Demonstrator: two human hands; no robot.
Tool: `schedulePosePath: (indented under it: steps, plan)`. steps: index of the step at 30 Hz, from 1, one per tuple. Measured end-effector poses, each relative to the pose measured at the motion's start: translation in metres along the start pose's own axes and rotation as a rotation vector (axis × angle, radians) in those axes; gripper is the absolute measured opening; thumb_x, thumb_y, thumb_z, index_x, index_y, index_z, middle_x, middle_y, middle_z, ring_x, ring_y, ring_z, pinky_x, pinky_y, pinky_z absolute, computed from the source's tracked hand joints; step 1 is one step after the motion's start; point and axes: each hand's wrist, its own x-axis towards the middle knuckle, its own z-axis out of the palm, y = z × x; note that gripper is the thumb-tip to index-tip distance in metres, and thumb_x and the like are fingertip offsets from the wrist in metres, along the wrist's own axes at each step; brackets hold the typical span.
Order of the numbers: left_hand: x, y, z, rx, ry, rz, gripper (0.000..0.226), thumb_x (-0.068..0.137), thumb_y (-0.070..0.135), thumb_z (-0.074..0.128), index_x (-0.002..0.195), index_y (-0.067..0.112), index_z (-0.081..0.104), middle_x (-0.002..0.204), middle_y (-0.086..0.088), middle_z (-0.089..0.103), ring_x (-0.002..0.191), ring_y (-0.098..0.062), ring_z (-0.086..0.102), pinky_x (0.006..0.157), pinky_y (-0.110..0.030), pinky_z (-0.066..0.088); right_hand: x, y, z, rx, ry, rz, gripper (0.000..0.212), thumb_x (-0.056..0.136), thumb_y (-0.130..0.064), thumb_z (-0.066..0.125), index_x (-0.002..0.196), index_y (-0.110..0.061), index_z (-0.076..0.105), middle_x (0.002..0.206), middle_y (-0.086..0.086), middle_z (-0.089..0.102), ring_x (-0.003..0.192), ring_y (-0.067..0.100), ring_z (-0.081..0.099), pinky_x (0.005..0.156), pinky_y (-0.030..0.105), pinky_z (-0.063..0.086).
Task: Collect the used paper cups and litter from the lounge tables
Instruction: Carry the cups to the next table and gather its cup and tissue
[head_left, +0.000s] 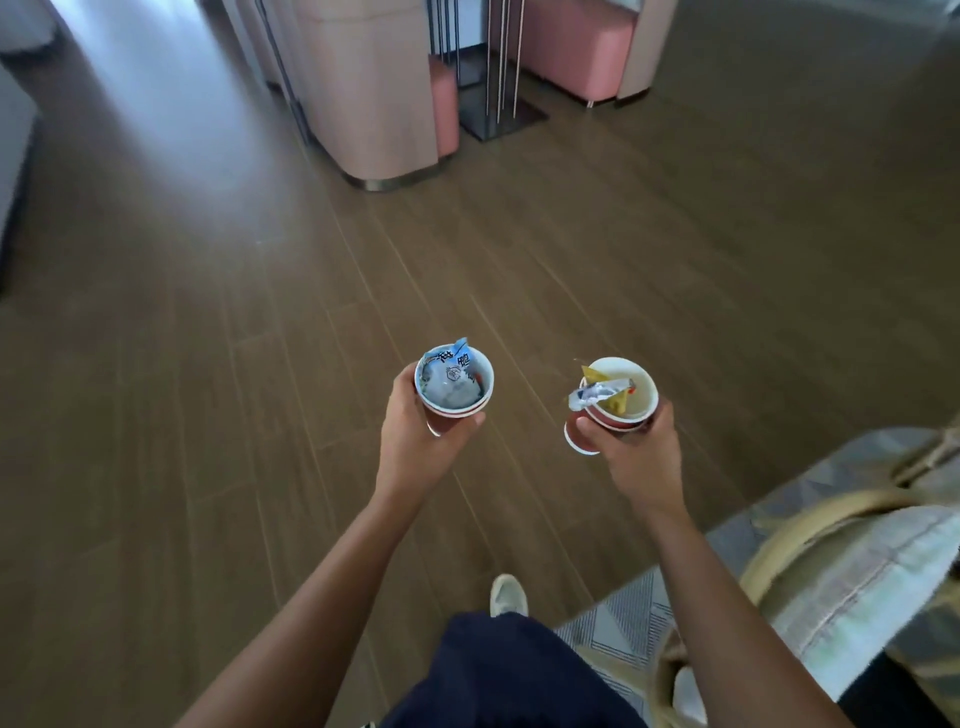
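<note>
Item count, lounge floor view, one moment.
Paper cups: 2 mouths seen, left paper cup (482, 375) and right paper cup (643, 391); any nested extras cannot be told. Wrappers: 1 blue-and-white wrapper (451, 361) in the left cup; 1 silver wrapper (597, 393) and at least 1 yellow wrapper (619, 404) in the right. Hands: 2, left hand (415, 441), right hand (641, 454). Pale shoe (509, 595): 1. Pink seats, far: 2, left pink seat (444, 114), right pink seat (571, 47).

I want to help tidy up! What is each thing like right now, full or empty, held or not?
Left hand: gripping the left cups.
Left cups: upright, stuffed with litter.
Blue wrapper: crumpled, inside the left cups.
Right hand: gripping the right cups.
Right cups: held together, tilted.
Yellow and silver wrappers: sticking out over the rim.
</note>
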Motion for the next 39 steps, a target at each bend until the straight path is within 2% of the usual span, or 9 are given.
schedulePosePath:
  steps: [6,9,13,19,26,29,35,37,39]
  plan:
    - [0.083,0.004,0.045,-0.010,-0.037,0.012,0.062,0.070,0.014,0.083,0.105,0.048,0.044,0.114,0.015,0.061,0.095,0.015,0.056,0.073,-0.002,0.041,0.087,-0.005,0.007,0.038,0.037,0.029,0.065,0.065,-0.018,0.085,0.119,-0.017,0.050,0.103,-0.009,0.062,0.097,0.014,0.061,0.084,0.029,0.045]
    - [0.124,0.014,0.075,-0.030,-0.057,0.000,0.063,0.069,0.016,0.083,0.106,0.048,0.044,0.115,0.015,0.062,0.099,0.008,0.059,0.076,-0.005,0.045,0.131,-0.011,0.004,0.051,0.044,0.040,0.064,0.063,-0.019,0.086,0.117,-0.018,0.050,0.099,-0.012,0.062,0.096,0.014,0.062,0.087,0.035,0.049]
    - [0.172,0.034,0.116,-0.055,-0.088,0.025,0.062,0.071,0.012,0.082,0.110,0.041,0.044,0.110,0.019,0.060,0.093,0.015,0.056,0.073,-0.003,0.043,0.186,-0.013,-0.005,0.082,0.043,0.067,0.062,0.062,-0.021,0.086,0.112,-0.026,0.051,0.102,-0.011,0.066,0.098,0.013,0.064,0.092,0.043,0.051]
    - [0.236,0.056,0.179,-0.065,-0.192,0.053,0.059,0.071,0.015,0.081,0.104,0.048,0.045,0.113,0.016,0.061,0.097,0.009,0.059,0.074,-0.005,0.044,0.248,-0.023,-0.023,0.085,0.111,0.094,0.060,0.063,-0.019,0.086,0.112,-0.024,0.051,0.099,-0.013,0.065,0.093,0.008,0.064,0.086,0.034,0.051]
    - [0.320,0.081,0.255,-0.072,-0.288,0.093,0.061,0.069,0.012,0.082,0.115,0.034,0.048,0.110,0.013,0.062,0.092,0.010,0.058,0.070,-0.002,0.041,0.328,-0.031,-0.036,0.080,0.222,0.129,0.057,0.064,-0.020,0.086,0.108,-0.027,0.050,0.094,-0.018,0.062,0.087,-0.004,0.059,0.075,0.022,0.044]
    - [0.365,0.092,0.290,-0.086,-0.351,0.117,0.060,0.070,0.012,0.081,0.113,0.036,0.048,0.112,0.012,0.062,0.093,0.011,0.057,0.071,-0.001,0.041,0.373,-0.039,-0.037,0.088,0.257,0.135,0.056,0.064,-0.020,0.086,0.107,-0.028,0.050,0.093,-0.018,0.063,0.085,-0.005,0.060,0.068,0.018,0.044]
    - [0.450,0.126,0.358,-0.070,-0.437,0.193,0.062,0.069,0.015,0.081,0.103,0.051,0.044,0.115,0.014,0.060,0.099,0.010,0.056,0.077,-0.001,0.039,0.468,-0.064,-0.036,0.121,0.294,0.119,0.059,0.065,-0.021,0.085,0.111,-0.030,0.051,0.095,-0.019,0.064,0.089,-0.001,0.062,0.074,0.024,0.048]
    - [0.475,0.136,0.380,-0.077,-0.454,0.211,0.062,0.069,0.017,0.082,0.103,0.052,0.044,0.115,0.014,0.060,0.103,0.006,0.056,0.082,-0.007,0.042,0.498,-0.069,-0.039,0.117,0.307,0.110,0.060,0.064,-0.021,0.086,0.112,-0.029,0.051,0.095,-0.019,0.064,0.091,0.002,0.063,0.077,0.026,0.048]
    - [0.495,0.145,0.404,-0.090,-0.451,0.218,0.061,0.068,0.018,0.082,0.104,0.051,0.045,0.115,0.013,0.061,0.106,-0.001,0.057,0.089,-0.019,0.046,0.526,-0.073,-0.044,0.114,0.315,0.098,0.061,0.063,-0.021,0.086,0.113,-0.028,0.051,0.095,-0.019,0.064,0.091,0.004,0.063,0.079,0.028,0.049]
